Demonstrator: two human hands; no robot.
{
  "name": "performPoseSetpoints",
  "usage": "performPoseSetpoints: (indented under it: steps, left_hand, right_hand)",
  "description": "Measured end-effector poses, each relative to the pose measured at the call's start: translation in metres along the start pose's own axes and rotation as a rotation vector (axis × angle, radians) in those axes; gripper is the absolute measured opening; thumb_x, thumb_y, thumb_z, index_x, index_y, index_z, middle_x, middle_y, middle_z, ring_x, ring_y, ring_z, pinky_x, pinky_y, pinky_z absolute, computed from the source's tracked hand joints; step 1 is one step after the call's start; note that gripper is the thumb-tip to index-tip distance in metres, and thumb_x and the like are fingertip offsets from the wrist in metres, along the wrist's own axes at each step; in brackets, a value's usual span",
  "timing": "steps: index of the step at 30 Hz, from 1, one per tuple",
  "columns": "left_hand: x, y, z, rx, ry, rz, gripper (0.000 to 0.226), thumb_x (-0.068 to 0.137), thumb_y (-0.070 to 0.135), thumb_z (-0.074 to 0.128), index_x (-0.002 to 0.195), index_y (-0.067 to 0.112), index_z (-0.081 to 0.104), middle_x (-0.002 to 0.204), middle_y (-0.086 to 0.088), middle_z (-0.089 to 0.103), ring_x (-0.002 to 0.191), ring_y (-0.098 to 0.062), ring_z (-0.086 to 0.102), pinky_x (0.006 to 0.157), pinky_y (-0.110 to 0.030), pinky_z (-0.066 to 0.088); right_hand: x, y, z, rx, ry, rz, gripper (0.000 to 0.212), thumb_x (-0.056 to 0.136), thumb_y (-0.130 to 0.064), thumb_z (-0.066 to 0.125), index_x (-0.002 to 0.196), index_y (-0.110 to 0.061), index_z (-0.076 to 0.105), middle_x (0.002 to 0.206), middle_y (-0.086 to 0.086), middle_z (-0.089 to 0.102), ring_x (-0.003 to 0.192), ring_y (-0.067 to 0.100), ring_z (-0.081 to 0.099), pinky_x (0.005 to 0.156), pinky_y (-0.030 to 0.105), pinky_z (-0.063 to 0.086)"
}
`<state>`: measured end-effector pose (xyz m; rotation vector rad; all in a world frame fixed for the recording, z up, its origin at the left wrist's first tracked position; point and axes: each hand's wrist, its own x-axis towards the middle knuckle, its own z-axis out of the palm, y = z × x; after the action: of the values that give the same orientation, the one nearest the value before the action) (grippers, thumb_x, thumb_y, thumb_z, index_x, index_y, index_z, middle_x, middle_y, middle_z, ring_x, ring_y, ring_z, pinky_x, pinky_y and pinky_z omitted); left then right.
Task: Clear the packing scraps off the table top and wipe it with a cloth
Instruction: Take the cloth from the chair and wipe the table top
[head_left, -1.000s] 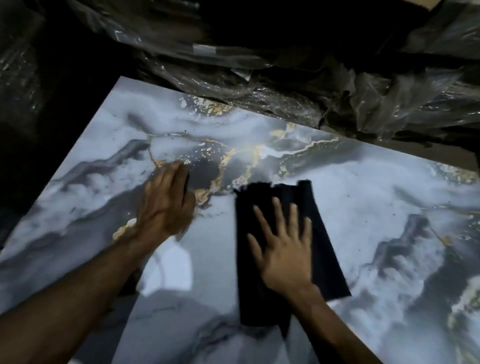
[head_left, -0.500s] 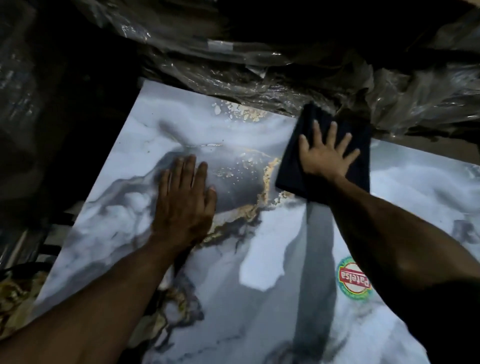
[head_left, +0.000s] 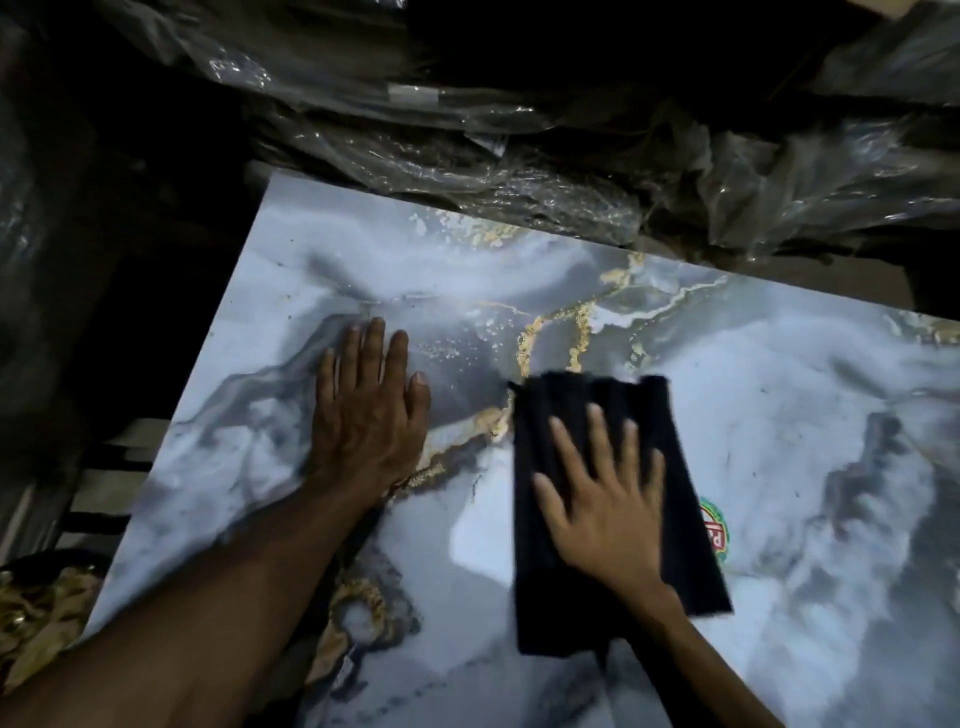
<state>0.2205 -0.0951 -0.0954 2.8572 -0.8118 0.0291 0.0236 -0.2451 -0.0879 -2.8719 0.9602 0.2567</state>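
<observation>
A glossy grey-white marble-pattern table top (head_left: 779, 415) with gold veins fills the view. On it lies a dark folded cloth (head_left: 582, 415), stretched out near the middle. My right hand (head_left: 608, 499) presses flat on the cloth with its fingers spread. To the left of the cloth, my left hand (head_left: 369, 410) rests flat on the bare marble with straight fingers. Clear plastic wrapping (head_left: 519, 171) is bunched along the table's far edge, off the top.
A round red-and-green sticker (head_left: 719, 530) shows on the marble, half under the cloth's right edge. More crumpled plastic (head_left: 831, 171) piles at the far right. Beyond the left edge it is dark, with a gold patterned object (head_left: 36, 618) at the lower left.
My right hand has pulled the cloth back from the far edge toward me, to the middle of the top. My left hand stays flat in about the same spot.
</observation>
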Motion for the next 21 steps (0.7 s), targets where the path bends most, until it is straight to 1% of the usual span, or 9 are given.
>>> performPoseSetpoints:
  steps: [2, 5, 7, 9, 11, 14, 16, 19, 21]
  left_hand:
    - [0.0, 0.001, 0.001, 0.014, 0.0, 0.007, 0.058, 0.098, 0.038, 0.022, 0.146, 0.012, 0.04, 0.156, -0.014, 0.033, 0.145, -0.031, 0.028, 0.118, -0.047, 0.015]
    - [0.002, 0.002, 0.003, 0.007, -0.017, 0.005, 0.06, 0.096, 0.04, 0.023, 0.147, 0.012, 0.038, 0.156, -0.014, 0.031, 0.146, -0.032, 0.026, 0.118, -0.047, 0.013]
    - [0.002, 0.002, 0.003, -0.005, -0.02, -0.004, 0.061, 0.095, 0.042, 0.024, 0.148, 0.013, 0.036, 0.157, -0.013, 0.031, 0.146, -0.031, 0.025, 0.118, -0.046, 0.012]
    - [0.002, 0.002, 0.004, -0.011, -0.013, -0.016, 0.062, 0.094, 0.042, 0.025, 0.148, 0.014, 0.035, 0.157, -0.012, 0.031, 0.146, -0.03, 0.025, 0.118, -0.046, 0.013]
    - [0.002, 0.001, 0.005, -0.003, -0.012, -0.02, 0.063, 0.093, 0.041, 0.027, 0.15, 0.013, 0.033, 0.157, -0.012, 0.031, 0.146, -0.03, 0.026, 0.118, -0.046, 0.014]
    - [0.003, -0.001, 0.008, -0.002, -0.023, -0.007, 0.064, 0.093, 0.039, 0.027, 0.151, 0.012, 0.029, 0.158, -0.012, 0.028, 0.147, -0.029, 0.023, 0.119, -0.046, 0.011]
    - [0.002, -0.001, 0.009, -0.011, -0.025, -0.004, 0.065, 0.093, 0.039, 0.025, 0.152, 0.012, 0.027, 0.159, -0.011, 0.025, 0.148, -0.028, 0.021, 0.119, -0.046, 0.01]
    - [0.001, -0.001, 0.011, -0.014, -0.016, 0.002, 0.064, 0.094, 0.039, 0.025, 0.152, 0.013, 0.026, 0.16, -0.011, 0.023, 0.149, -0.028, 0.018, 0.119, -0.045, 0.008]
    - [0.001, -0.002, 0.012, -0.021, -0.022, 0.0, 0.064, 0.095, 0.04, 0.025, 0.152, 0.013, 0.026, 0.16, -0.011, 0.023, 0.149, -0.028, 0.017, 0.119, -0.045, 0.008]
  right_hand:
    - [-0.007, 0.043, -0.004, -0.002, -0.014, 0.177, 0.067, 0.087, -0.065, 0.027, 0.149, -0.041, 0.024, 0.161, 0.003, 0.025, 0.146, 0.041, 0.025, 0.113, 0.066, 0.02]
    - [0.029, 0.083, -0.016, 0.053, -0.065, 0.387, 0.07, 0.085, -0.072, 0.012, 0.15, -0.049, 0.005, 0.165, -0.004, 0.004, 0.151, 0.035, 0.003, 0.116, 0.064, 0.005]
    - [0.069, 0.081, -0.024, 0.1, -0.056, 0.418, 0.065, 0.09, -0.07, 0.015, 0.151, -0.05, 0.003, 0.165, -0.006, -0.004, 0.151, 0.034, -0.006, 0.116, 0.065, -0.001]
    - [0.104, 0.056, -0.028, 0.1, -0.04, 0.377, 0.062, 0.094, -0.066, 0.017, 0.152, -0.048, 0.003, 0.165, -0.005, -0.006, 0.151, 0.035, -0.008, 0.115, 0.066, -0.003]
    - [0.116, 0.015, -0.026, 0.064, -0.046, 0.267, 0.062, 0.095, -0.064, 0.016, 0.153, -0.046, 0.003, 0.165, -0.004, -0.005, 0.15, 0.036, -0.007, 0.114, 0.067, -0.002]
    - [0.077, -0.045, -0.014, 0.002, -0.016, 0.06, 0.063, 0.094, -0.063, 0.015, 0.153, -0.043, 0.01, 0.165, 0.001, 0.004, 0.15, 0.04, 0.001, 0.114, 0.068, 0.003]
    - [0.023, -0.067, -0.002, -0.002, 0.011, -0.03, 0.062, 0.094, -0.062, 0.023, 0.153, -0.042, 0.019, 0.165, 0.002, 0.011, 0.15, 0.041, 0.007, 0.114, 0.067, 0.006]
    - [-0.066, -0.054, 0.015, 0.011, -0.017, -0.044, 0.063, 0.09, -0.062, 0.037, 0.149, -0.042, 0.032, 0.161, 0.002, 0.024, 0.147, 0.04, 0.021, 0.113, 0.067, 0.017]
    - [-0.107, -0.019, 0.021, -0.01, -0.048, 0.029, 0.062, 0.091, -0.065, 0.031, 0.147, -0.04, 0.037, 0.157, 0.005, 0.032, 0.143, 0.041, 0.03, 0.109, 0.067, 0.024]
